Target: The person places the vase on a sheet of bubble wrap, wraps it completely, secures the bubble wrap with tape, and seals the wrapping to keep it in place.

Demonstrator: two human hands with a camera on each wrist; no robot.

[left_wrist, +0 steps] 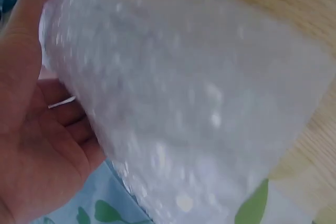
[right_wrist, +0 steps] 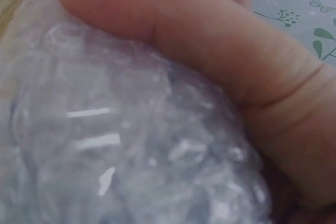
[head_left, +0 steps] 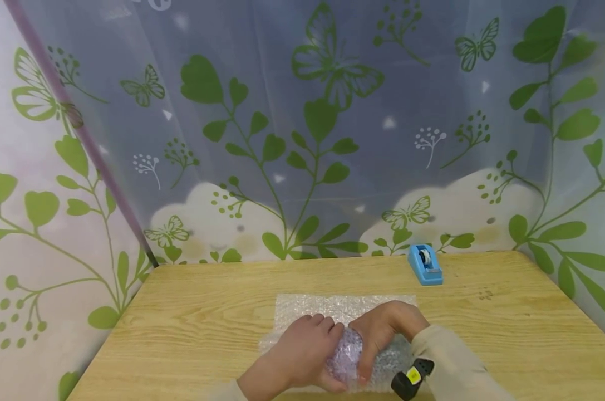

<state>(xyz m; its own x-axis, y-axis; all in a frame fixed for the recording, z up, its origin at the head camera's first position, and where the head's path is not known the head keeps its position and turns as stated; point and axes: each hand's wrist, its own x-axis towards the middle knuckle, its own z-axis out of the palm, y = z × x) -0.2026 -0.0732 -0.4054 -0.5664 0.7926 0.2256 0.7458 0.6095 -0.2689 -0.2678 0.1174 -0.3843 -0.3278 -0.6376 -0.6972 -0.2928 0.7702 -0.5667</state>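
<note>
Both hands hold a pale purple bundle in clear bubble wrap (head_left: 346, 356) near the front of the table; what is inside cannot be made out. My left hand (head_left: 304, 351) curls round its left side, with the thumb toward me. From the right, my right hand (head_left: 382, 331) grips the bundle between thumb and fingers. A loose part of the wrap (left_wrist: 194, 87) spreads wide in the left wrist view, with the left thumb and fingers at its edge. In the right wrist view the thumb (right_wrist: 173, 14) presses along the bubbly surface (right_wrist: 105, 129).
Under the hands lies a flat sheet of bubble wrap (head_left: 327, 304) on the wooden table (head_left: 197, 317). A blue tape dispenser (head_left: 426, 266) stands near the back right edge. Behind the table hangs a curtain (head_left: 262, 184) printed with leaves and butterflies. A black strap device (head_left: 412, 379) is on the right wrist.
</note>
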